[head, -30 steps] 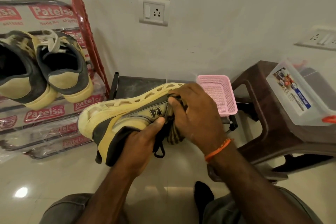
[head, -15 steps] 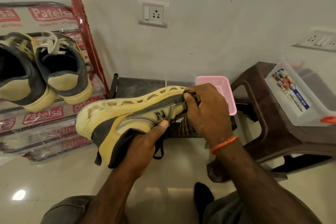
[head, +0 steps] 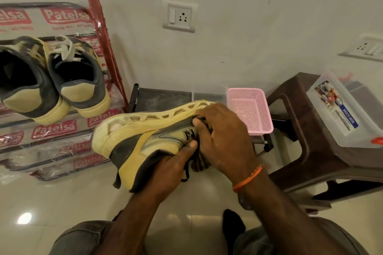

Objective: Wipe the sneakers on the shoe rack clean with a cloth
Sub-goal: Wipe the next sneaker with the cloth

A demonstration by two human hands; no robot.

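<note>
A left hand (head: 165,174) grips a yellow-and-grey suede sneaker (head: 145,141) held sideways off the red-framed shoe rack (head: 103,33) while the right hand (head: 226,138) clutches a dark striped cloth (head: 200,163) against it (a dangling lace could snag).

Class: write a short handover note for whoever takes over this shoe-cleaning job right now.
Left hand grips the sneaker, held on its side in the air, sole toward the wall.
Right hand presses the cloth against its side by the N logo.
Two sneakers sit on the shoe rack.
Done: this one is partway wiped.
Left: finish it; whether the racked pair is wiped cannot be told.
</note>
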